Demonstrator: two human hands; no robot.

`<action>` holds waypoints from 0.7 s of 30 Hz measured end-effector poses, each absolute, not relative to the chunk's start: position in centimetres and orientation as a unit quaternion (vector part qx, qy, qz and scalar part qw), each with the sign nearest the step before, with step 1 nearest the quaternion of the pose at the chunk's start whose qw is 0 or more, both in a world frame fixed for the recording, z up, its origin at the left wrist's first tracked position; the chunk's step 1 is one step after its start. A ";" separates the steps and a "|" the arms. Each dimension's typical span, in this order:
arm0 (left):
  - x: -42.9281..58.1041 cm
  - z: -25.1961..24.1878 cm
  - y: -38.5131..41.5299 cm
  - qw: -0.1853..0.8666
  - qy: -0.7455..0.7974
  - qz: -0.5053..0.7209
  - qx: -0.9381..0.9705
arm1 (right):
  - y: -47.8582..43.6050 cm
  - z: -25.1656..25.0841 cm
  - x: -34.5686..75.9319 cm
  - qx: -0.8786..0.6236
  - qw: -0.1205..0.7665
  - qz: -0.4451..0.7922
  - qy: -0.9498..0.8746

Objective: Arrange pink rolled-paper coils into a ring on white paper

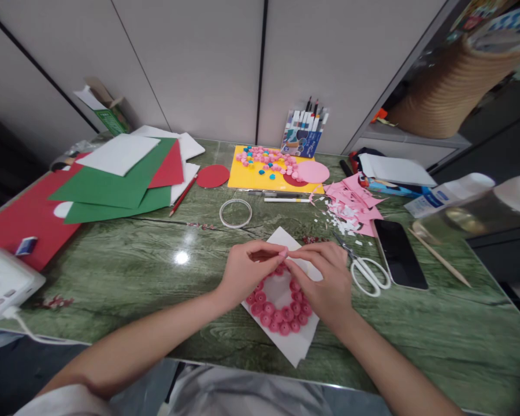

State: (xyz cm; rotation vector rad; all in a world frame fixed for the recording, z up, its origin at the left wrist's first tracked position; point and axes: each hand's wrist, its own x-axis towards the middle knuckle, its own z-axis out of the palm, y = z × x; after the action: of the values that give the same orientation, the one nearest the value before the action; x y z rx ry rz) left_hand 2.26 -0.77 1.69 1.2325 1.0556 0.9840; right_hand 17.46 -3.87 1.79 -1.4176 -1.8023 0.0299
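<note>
My left hand (242, 268) and my right hand (329, 283) meet over the top of a pink paper wreath. Between their fingertips is a small pink paper piece (283, 253), partly covered, pinched from both sides. Below them the wreath (285, 315), a ring of rolled pink paper cups, lies on a white paper sheet (301, 349) set cornerwise on the green table. The hands hide the upper part of the ring. White-handled scissors (370, 276) lie just right of my right hand.
A yellow sheet (242, 176) bears pink, blue and yellow paper bits. Pink scraps (355, 199), a phone (399, 254) and a wooden stick (439, 258) lie right. A tape roll (236, 214) and green sheets (108, 188) lie left; a white charger (8, 283) stands near the left edge.
</note>
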 end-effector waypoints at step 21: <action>2.0 2.3 -0.6 0.555 0.461 0.413 0.555 | -3.6 1.8 18.1 -0.527 0.394 0.029 -0.752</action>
State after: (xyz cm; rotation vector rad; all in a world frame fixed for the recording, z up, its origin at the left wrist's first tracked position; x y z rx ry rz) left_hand 2.04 -0.57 2.28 1.3114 1.0895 0.9750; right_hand 18.06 -3.65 1.78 -1.3365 -1.9083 0.0725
